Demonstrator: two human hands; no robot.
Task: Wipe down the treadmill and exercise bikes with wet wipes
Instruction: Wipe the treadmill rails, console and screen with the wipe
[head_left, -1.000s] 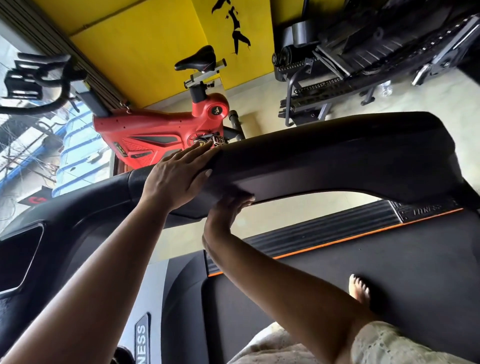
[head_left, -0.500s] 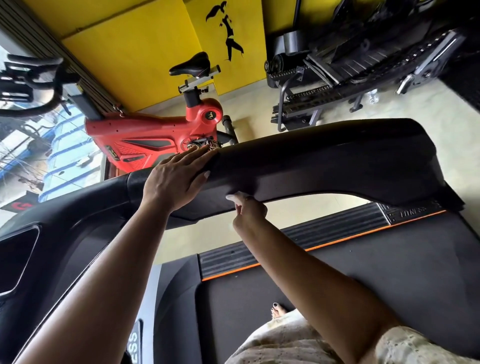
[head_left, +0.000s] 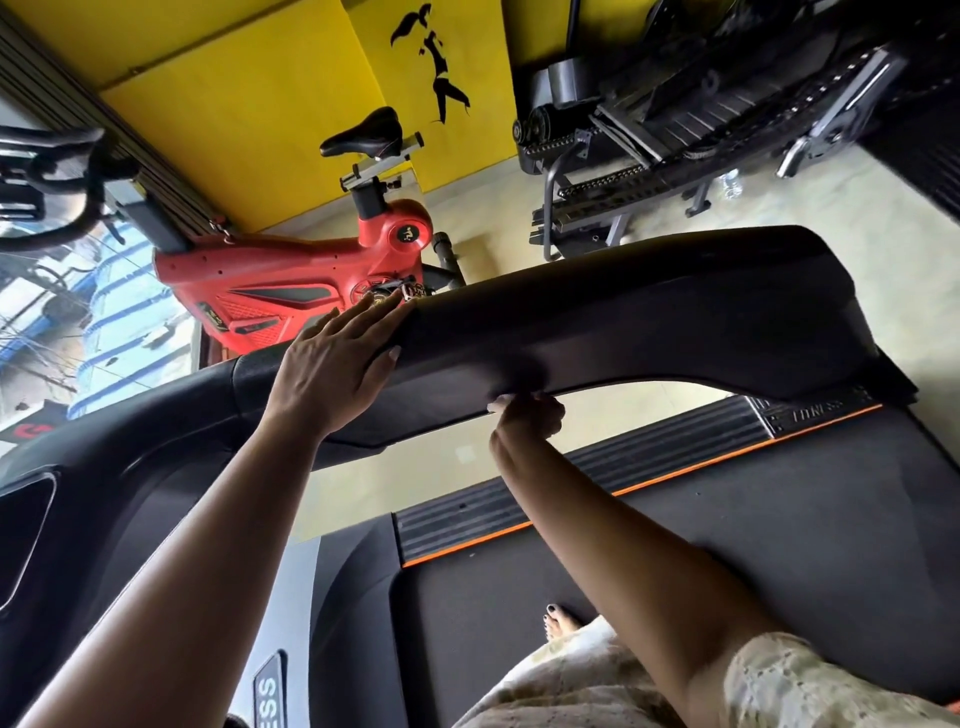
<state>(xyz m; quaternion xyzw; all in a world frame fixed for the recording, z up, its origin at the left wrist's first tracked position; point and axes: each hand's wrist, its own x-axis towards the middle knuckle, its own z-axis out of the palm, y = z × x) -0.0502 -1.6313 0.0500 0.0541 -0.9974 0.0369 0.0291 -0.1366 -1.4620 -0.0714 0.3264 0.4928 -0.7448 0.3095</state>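
Observation:
My left hand (head_left: 332, 369) lies flat, fingers straight, on top of the treadmill's black side handrail (head_left: 649, 312). My right hand (head_left: 530, 418) is curled against the rail's lower edge. A small white bit of wet wipe (head_left: 494, 404) shows at its fingertips; the rest is hidden in the hand. The treadmill belt (head_left: 727, 519) with its orange-edged side strip lies below, and a bare foot stands on it. A red exercise bike (head_left: 291, 280) with a black saddle stands beyond the rail.
The treadmill console (head_left: 78, 519) fills the lower left. Black handlebars of another bike (head_left: 57, 171) hang at the far left by a window. A dark gym machine (head_left: 701, 130) stands at the back right against the yellow wall, with a water bottle (head_left: 731, 183) on the floor.
My right hand has slid a little to the right along the rail's underside and curled tighter. My left hand has stayed flat on the rail.

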